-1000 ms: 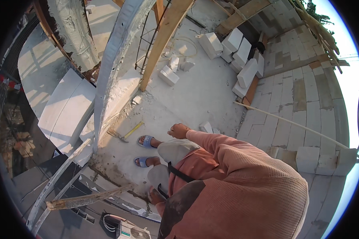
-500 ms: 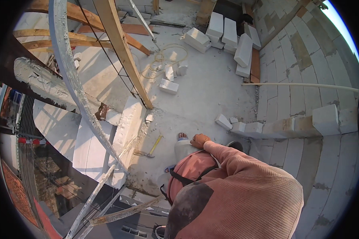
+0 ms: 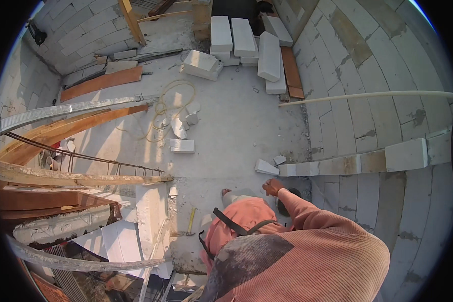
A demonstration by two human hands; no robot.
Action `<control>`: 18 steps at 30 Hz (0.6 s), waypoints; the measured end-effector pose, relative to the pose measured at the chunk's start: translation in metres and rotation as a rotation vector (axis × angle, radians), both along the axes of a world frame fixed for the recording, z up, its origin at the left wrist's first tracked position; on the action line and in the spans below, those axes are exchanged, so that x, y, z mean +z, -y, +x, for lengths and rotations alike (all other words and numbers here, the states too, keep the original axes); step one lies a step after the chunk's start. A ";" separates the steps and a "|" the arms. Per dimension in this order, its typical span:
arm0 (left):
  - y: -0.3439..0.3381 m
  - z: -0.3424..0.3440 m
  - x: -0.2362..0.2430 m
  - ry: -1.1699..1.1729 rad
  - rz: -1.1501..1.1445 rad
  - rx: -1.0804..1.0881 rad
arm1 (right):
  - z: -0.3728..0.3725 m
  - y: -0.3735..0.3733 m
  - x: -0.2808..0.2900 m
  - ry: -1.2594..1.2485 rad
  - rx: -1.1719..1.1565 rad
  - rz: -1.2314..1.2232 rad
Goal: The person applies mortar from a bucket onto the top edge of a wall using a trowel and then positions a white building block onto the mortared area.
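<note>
- Underfoot lies a grey concrete floor (image 3: 231, 136), dusty and strewn with crumbs, with slanting strips of sunlight on its left side.
- On the right climbs a wall of pale blocks (image 3: 357, 118), a few tan among the white, its joints ragged with grey mortar; a slim pale pole (image 3: 367, 95) reaches across it.
- At the far end, long white blocks (image 3: 244, 38) with smooth faces and crisp edges are piled beside a reddish-brown board (image 3: 291, 75).
- To the left, a rough wooden beam (image 3: 80, 176) juts in, and a thin yellow hose (image 3: 180, 82) loops loosely near jagged white chunks (image 3: 178, 128).
- A hammer (image 3: 192, 219) with a yellow handle lies flat on the floor, on the person's left.
- The right hand (image 3: 272, 187), below a ribbed pink sleeve (image 3: 317, 206), has its fingers curled in; I cannot tell whether they grasp anything. The left hand is out of my sight, its state unknown.
- Nearest the right hand is a small white block (image 3: 267, 167), chalky and straight-edged, lying aslant on the floor at the end of a row of blocks (image 3: 337, 166), near a smaller fragment (image 3: 280, 159).
</note>
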State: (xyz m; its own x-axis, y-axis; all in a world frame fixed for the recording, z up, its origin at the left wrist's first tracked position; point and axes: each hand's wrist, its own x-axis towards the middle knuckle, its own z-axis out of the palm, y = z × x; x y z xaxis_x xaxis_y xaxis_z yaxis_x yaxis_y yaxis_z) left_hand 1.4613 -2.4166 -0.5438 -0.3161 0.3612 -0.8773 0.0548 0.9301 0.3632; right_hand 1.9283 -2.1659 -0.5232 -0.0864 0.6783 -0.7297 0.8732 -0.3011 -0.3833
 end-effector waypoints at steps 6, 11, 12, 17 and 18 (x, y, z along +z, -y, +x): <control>-0.111 0.045 0.017 0.038 0.001 -0.135 | 0.072 0.032 0.018 0.084 -0.558 -0.060; -0.176 0.051 0.024 0.012 -0.049 -0.223 | 0.059 0.031 -0.001 -0.144 -0.929 -0.099; -0.199 0.054 0.021 0.013 -0.071 -0.275 | 0.057 0.030 0.009 -0.138 -0.971 -0.100; -0.284 0.042 0.018 -0.020 -0.139 -0.453 | 0.049 0.004 0.019 0.040 -0.249 0.028; -0.309 0.037 0.019 -0.027 -0.149 -0.511 | 0.051 0.000 0.016 0.041 -0.265 0.025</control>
State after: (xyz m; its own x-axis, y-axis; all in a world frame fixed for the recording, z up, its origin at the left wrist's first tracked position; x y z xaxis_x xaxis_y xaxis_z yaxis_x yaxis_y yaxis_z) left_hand 1.4980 -2.1078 -0.5244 -0.1554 0.3467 -0.9250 0.5219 0.8239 0.2211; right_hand 1.9797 -2.1662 -0.5076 0.1263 0.6912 -0.7116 0.7802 -0.5122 -0.3591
